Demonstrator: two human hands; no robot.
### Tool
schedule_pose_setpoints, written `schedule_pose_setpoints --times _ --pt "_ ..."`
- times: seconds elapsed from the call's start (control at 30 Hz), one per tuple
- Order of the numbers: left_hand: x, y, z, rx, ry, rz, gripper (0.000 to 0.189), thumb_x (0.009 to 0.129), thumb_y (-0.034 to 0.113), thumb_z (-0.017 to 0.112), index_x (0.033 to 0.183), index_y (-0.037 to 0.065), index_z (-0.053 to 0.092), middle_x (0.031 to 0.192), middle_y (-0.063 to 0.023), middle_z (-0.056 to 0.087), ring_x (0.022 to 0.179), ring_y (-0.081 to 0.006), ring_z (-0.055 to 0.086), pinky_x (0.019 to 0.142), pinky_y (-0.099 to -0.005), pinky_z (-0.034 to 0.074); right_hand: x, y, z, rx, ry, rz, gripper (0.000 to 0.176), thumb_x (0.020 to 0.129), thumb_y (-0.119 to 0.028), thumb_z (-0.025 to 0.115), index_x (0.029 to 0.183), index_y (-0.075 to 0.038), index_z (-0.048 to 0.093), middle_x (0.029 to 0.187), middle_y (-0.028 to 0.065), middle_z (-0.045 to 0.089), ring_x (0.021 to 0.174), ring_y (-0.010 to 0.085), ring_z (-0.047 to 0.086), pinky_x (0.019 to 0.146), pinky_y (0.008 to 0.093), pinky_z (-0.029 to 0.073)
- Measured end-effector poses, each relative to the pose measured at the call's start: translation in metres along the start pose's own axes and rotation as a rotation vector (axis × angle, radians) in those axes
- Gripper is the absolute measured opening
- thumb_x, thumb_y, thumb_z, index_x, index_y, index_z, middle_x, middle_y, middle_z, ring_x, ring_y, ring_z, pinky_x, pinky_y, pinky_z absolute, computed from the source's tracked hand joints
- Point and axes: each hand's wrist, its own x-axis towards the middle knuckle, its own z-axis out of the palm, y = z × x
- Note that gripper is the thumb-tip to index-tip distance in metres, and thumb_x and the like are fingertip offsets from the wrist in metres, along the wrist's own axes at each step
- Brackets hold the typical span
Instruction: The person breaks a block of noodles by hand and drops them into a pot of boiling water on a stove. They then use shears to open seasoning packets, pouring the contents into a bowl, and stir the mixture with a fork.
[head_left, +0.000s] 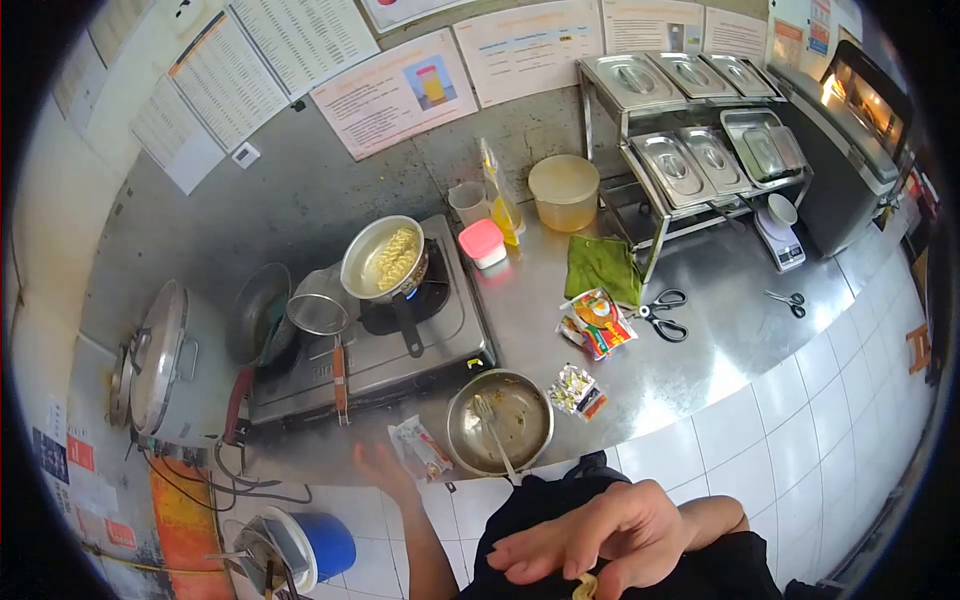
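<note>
One big lidded pot point(165, 350) stands left of the stove point(285, 392), with a blue bucket point(330, 547) on the white-tiled floor before it. On the stove lie a strainer point(318, 314) and a saucepan point(360, 262) of noodles point(398, 258). In front of the stove, the blurred left hand point(385, 468) has a wide grip, near a clear packet point(420, 450). At the stove's front right, a steel pan point(528, 425) sits on the metal surface point(725, 335); the right hand point(620, 535), farther front, narrowly pinches a small yellowish piece point(586, 587). Right of the stove are a green cloth point(602, 268) and a rack point(656, 245).
</note>
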Motion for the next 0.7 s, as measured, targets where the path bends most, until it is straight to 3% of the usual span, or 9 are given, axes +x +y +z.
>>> schedule_pose_setpoints --times 0.1,0.17,0.27,0.4,0.47,0.5,0.6,0.67,0.7 --pt "-0.007 0.032 0.010 -0.117 -0.039 0.031 0.036 0.093 0.017 0.052 0.125 0.002 0.043 0.129 -0.0113 0.043 0.113 -0.0197 0.043 0.097 -0.0313 0.033 0.003 -0.014 -0.003 -0.349 -0.007 -0.169 0.026 0.090 -0.022 0.059 0.110 -0.005 0.053 0.114 0.0177 0.060 0.104 0.0293 0.059 0.084 0.0345 0.050" --pt "-0.011 0.045 0.021 -0.202 -0.071 0.026 0.033 0.093 0.015 0.051 0.122 0.002 0.045 0.127 -0.0112 0.045 0.110 -0.0184 0.045 0.095 -0.0302 0.035 -0.007 -0.013 -0.007 -0.240 0.061 -0.210 0.016 0.088 -0.006 0.058 0.101 0.004 0.058 0.100 0.0226 0.062 0.100 0.0351 0.058 0.094 0.0553 0.041" --pt "-0.017 0.068 0.041 -0.295 -0.125 0.105 0.027 0.091 0.012 0.052 0.117 0.002 0.047 0.122 -0.0116 0.049 0.103 -0.0167 0.048 0.089 -0.0294 0.039 -0.013 -0.018 -0.007 -0.164 0.136 -0.235 0.017 0.087 -0.010 0.062 0.096 0.004 0.064 0.087 0.0163 0.062 0.084 0.0292 0.058 0.088 0.0549 0.044" --pt "-0.039 0.111 0.059 -0.446 -0.295 0.165 0.023 0.089 0.010 0.053 0.111 0.002 0.050 0.112 -0.0116 0.055 0.094 -0.0156 0.053 0.084 -0.0291 0.043 -0.029 -0.026 -0.015 -0.118 0.175 -0.239 0.017 0.087 -0.011 0.062 0.096 0.003 0.062 0.083 0.0157 0.063 0.083 0.0294 0.059 0.086 0.0525 0.046" --pt "-0.051 0.122 0.070 -0.461 -0.379 0.154 0.023 0.089 0.010 0.054 0.110 0.003 0.050 0.108 -0.0111 0.057 0.091 -0.0151 0.055 0.082 -0.0289 0.044 -0.041 -0.031 -0.024 -0.144 0.354 -0.222 0.014 0.086 -0.011 0.063 0.093 0.001 0.061 0.081 0.0151 0.062 0.078 0.0285 0.059 0.082 0.0509 0.048" --pt "-0.055 0.127 0.081 -0.424 -0.565 0.139 0.023 0.088 0.011 0.057 0.108 0.003 0.051 0.104 -0.0101 0.058 0.089 -0.0145 0.056 0.080 -0.0284 0.045 -0.050 -0.029 -0.040 -0.128 0.392 -0.223 0.010 0.085 0.000 0.060 0.094 0.003 0.063 0.094 0.0125 0.064 0.093 0.0242 0.060 0.086 0.0345 0.047" --pt "-0.076 0.146 0.132 -0.368 -0.952 0.042 0.030 0.081 0.016 0.067 0.105 0.003 0.055 0.093 -0.0067 0.061 0.085 -0.0128 0.059 0.076 -0.0266 0.046 -0.087 -0.012 -0.120 -0.764 0.865 0.088 0.018 0.083 -0.006 0.065 0.097 0.004 0.064 0.089 0.0086 0.067 0.086 0.0123 0.061 0.078 0.0275 0.048" --pt "-0.099 0.152 0.175 -0.208 -1.112 -0.003 0.044 0.074 0.021 0.075 0.108 0.003 0.054 0.097 -0.0110 0.061 0.091 -0.0188 0.059 0.082 -0.0316 0.046 -0.123 0.014 -0.188 -1.058 1.088 0.241 0.017 0.082 -0.010 0.066 0.095 0.000 0.066 0.082 0.0081 0.068 0.077 0.0131 0.063 0.072 0.0273 0.049" --pt "-0.109 0.154 0.199 -0.129 -1.071 0.289 0.053 0.071 0.025 0.077 0.113 0.004 0.053 0.105 -0.0152 0.057 0.098 -0.0236 0.056 0.087 -0.0363 0.043 -0.141 0.026 -0.214 -1.169 1.218 0.347 0.016 0.082 -0.013 0.065 0.095 -0.003 0.067 0.080 0.0087 0.068 0.074 0.0152 0.064 0.070 0.0282 0.050"
